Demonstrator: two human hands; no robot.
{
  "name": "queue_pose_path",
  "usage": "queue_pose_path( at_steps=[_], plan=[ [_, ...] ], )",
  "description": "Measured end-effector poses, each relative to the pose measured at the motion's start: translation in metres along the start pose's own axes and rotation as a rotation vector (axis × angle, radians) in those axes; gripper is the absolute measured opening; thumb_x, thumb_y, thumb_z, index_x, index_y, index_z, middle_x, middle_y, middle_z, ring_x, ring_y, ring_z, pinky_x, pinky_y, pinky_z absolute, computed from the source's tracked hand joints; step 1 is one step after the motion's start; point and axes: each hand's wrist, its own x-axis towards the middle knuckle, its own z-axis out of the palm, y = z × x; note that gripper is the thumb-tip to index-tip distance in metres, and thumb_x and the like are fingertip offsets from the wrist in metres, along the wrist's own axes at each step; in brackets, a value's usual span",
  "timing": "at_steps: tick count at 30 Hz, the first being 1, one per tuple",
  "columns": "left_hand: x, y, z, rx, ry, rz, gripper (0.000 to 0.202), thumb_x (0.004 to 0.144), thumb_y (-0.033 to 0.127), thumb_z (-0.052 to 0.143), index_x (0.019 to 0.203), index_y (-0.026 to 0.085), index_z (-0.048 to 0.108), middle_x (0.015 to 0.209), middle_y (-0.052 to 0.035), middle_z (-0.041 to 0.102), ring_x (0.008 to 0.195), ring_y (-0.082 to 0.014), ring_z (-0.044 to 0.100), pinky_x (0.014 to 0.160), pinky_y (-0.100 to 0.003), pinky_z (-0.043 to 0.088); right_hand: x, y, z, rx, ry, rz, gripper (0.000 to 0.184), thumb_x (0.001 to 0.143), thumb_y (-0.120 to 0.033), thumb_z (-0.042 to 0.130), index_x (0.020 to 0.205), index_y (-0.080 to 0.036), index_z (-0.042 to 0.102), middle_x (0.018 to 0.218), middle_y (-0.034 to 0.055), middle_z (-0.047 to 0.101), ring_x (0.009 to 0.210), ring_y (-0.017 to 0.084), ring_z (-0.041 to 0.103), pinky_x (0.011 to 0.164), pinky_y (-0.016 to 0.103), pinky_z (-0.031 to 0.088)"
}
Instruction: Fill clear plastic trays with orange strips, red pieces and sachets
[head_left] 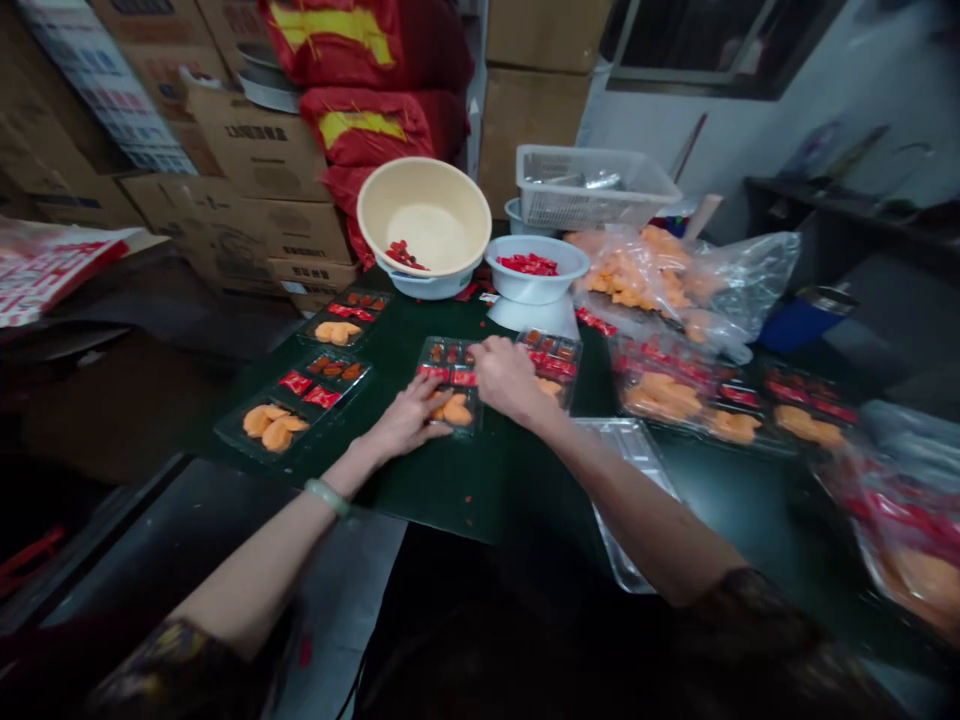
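A clear plastic compartment tray (478,420) lies on the dark green table in front of me. It holds orange shell-shaped pieces (456,408), red packets (463,378) and small reddish-brown pieces along its far side. My left hand (409,418) rests across the tray's left side, fingers spread over the packets and orange pieces. At the tray's far right corner, my right hand (504,376) has its fingers curled and pressed together; whatever they may hold is hidden. Just right of it, partly behind that hand, is another filled tray (556,368).
Filled trays (294,418) stand at left, with more filled trays (739,420) at right. A cream basin (442,225) and a light blue basin (536,285) with red packets are at the back. A bag of orange pieces (652,270) sits beside them. Empty trays (626,450) lie under my right forearm.
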Motion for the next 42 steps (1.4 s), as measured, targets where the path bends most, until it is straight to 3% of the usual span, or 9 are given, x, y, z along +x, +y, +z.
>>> queue_pose_path(
  at_steps=[2, 4, 7, 10, 12, 14, 18, 28, 42],
  plan=[
    [0.026, -0.007, -0.003, 0.025, -0.022, -0.009, 0.057, 0.078, 0.040, 0.058, 0.130, 0.022, 0.045, 0.145, -0.0120, 0.029, 0.133, -0.0304, 0.019, 0.102, -0.047, 0.027, -0.040, 0.028, -0.018, 0.091, 0.108, 0.142, 0.029, 0.087, -0.021, 0.032, 0.096, -0.016, 0.059, 0.092, 0.0097, 0.062, 0.084, 0.019, 0.056, 0.071, 0.028, 0.037],
    [0.046, -0.007, -0.008, 0.046, -0.043, -0.040, 0.063, 0.072, 0.043, 0.063, 0.130, 0.022, 0.045, 0.144, -0.0124, 0.030, 0.132, -0.0348, 0.019, 0.099, -0.053, 0.028, -0.089, 0.059, -0.022, 0.232, 0.077, 0.264, 0.027, 0.086, -0.031, 0.038, 0.074, -0.016, 0.057, 0.065, 0.0040, 0.059, 0.060, 0.014, 0.053, 0.058, 0.024, 0.035],
    [0.051, 0.013, -0.017, 0.072, 0.037, -0.099, 0.072, 0.062, 0.041, 0.072, 0.126, 0.017, 0.049, 0.140, -0.0189, 0.033, 0.129, -0.0445, 0.017, 0.094, -0.061, 0.026, -0.152, 0.097, -0.001, 0.518, -0.214, 0.453, 0.032, 0.078, -0.039, 0.050, 0.054, -0.018, 0.047, 0.045, -0.0021, 0.047, 0.043, 0.009, 0.044, 0.044, 0.021, 0.030],
    [0.030, 0.062, -0.018, 0.051, 0.124, -0.026, 0.058, 0.077, 0.038, 0.058, 0.129, 0.015, 0.044, 0.140, -0.0155, 0.034, 0.130, -0.0319, 0.025, 0.100, -0.048, 0.028, -0.180, 0.111, 0.030, 0.731, -0.376, 0.660, 0.030, 0.071, -0.040, 0.057, 0.054, -0.019, 0.043, 0.039, -0.0070, 0.041, 0.033, 0.008, 0.040, 0.035, 0.019, 0.027],
    [0.010, 0.101, -0.008, -0.072, 0.091, 0.189, 0.049, 0.084, 0.035, 0.050, 0.129, 0.016, 0.044, 0.136, -0.0104, 0.042, 0.126, -0.0208, 0.034, 0.102, -0.036, 0.029, -0.179, 0.112, 0.041, 0.749, -0.378, 0.683, 0.033, 0.068, -0.043, 0.060, 0.054, -0.019, 0.042, 0.038, -0.0083, 0.039, 0.030, 0.007, 0.038, 0.032, 0.018, 0.025],
    [-0.008, 0.135, 0.008, -0.201, -0.004, 0.376, 0.041, 0.086, 0.030, 0.048, 0.125, 0.017, 0.047, 0.132, -0.0085, 0.048, 0.125, -0.0185, 0.037, 0.102, -0.035, 0.030, -0.172, 0.111, 0.043, 0.744, -0.404, 0.650, 0.035, 0.067, -0.046, 0.061, 0.053, -0.019, 0.044, 0.036, -0.0081, 0.039, 0.029, 0.007, 0.039, 0.030, 0.018, 0.024],
    [-0.022, 0.171, 0.038, -0.247, -0.126, 0.475, 0.035, 0.085, 0.022, 0.047, 0.119, 0.015, 0.050, 0.129, -0.0113, 0.051, 0.124, -0.0223, 0.039, 0.098, -0.038, 0.034, -0.161, 0.115, 0.038, 0.755, -0.472, 0.600, 0.036, 0.069, -0.046, 0.061, 0.052, -0.018, 0.046, 0.031, -0.0071, 0.040, 0.027, 0.007, 0.039, 0.029, 0.017, 0.024],
    [-0.025, 0.172, 0.054, -0.235, 0.003, 0.510, 0.027, 0.084, 0.021, 0.047, 0.109, 0.012, 0.054, 0.124, -0.0159, 0.054, 0.121, -0.0260, 0.043, 0.094, -0.042, 0.035, -0.157, 0.116, 0.035, 0.661, -0.544, 0.564, 0.038, 0.075, -0.046, 0.057, 0.052, -0.018, 0.046, 0.028, -0.0059, 0.041, 0.027, 0.006, 0.040, 0.031, 0.016, 0.026],
    [-0.021, 0.168, 0.066, -0.223, 0.002, 0.536, 0.030, 0.083, 0.022, 0.050, 0.111, 0.013, 0.053, 0.125, -0.0134, 0.052, 0.121, -0.0243, 0.041, 0.091, -0.039, 0.034, -0.156, 0.126, 0.036, 0.832, -0.597, 0.520, 0.036, 0.071, -0.046, 0.061, 0.053, -0.018, 0.046, 0.034, -0.0065, 0.045, 0.029, 0.007, 0.040, 0.033, 0.018, 0.027]
  ],
)
